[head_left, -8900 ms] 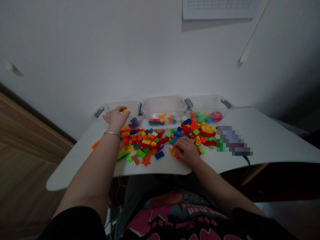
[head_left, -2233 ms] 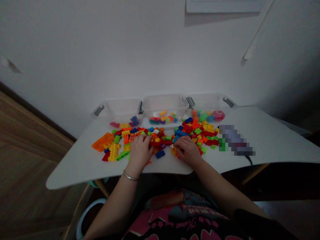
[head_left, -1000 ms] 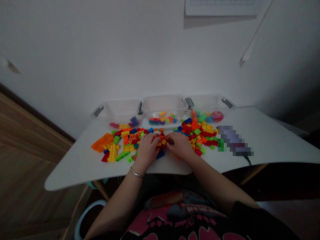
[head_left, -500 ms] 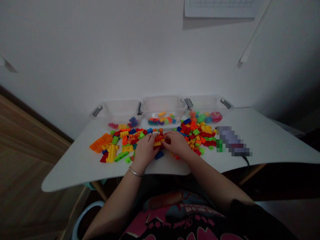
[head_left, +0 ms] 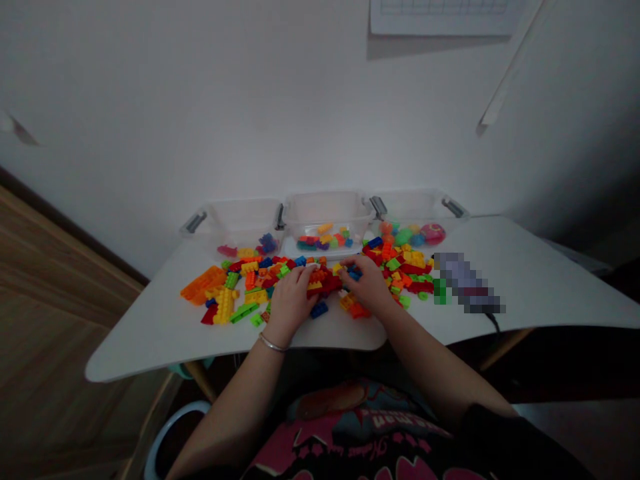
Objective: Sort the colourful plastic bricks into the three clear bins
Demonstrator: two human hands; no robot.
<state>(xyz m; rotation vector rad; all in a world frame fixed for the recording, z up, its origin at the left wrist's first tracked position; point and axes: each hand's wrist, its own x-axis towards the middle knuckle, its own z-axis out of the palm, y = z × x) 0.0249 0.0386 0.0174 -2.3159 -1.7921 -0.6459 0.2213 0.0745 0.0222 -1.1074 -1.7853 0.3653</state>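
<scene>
My left hand (head_left: 293, 295) is closed around a long red toy building brick (head_left: 330, 283), with orange and yellow bricks at its left end. The fingers cover part of this piece. To its right, my right hand (head_left: 369, 283) has thumb and forefinger curved together at a small yellow brick (head_left: 337, 269), which appears pinched at the fingertips. Blue bricks (head_left: 354, 273) show in the gap behind those fingertips. A dark blue brick (head_left: 319, 310) lies on the table just below the left hand. Orange bricks (head_left: 359, 311) lie under the right hand.
Loose bricks spread across the white table (head_left: 165, 333). Along the wall stand a left clear bin (head_left: 245, 220), a middle clear bin (head_left: 327, 207) and a right clear bin (head_left: 413, 203), each with some pieces. A blurred-out object (head_left: 467, 281) with a cord lies at right.
My right hand has moved right, away from the red piece, and a yellow brick now shows at its fingertips. My left hand stays in place, holding the red piece.
</scene>
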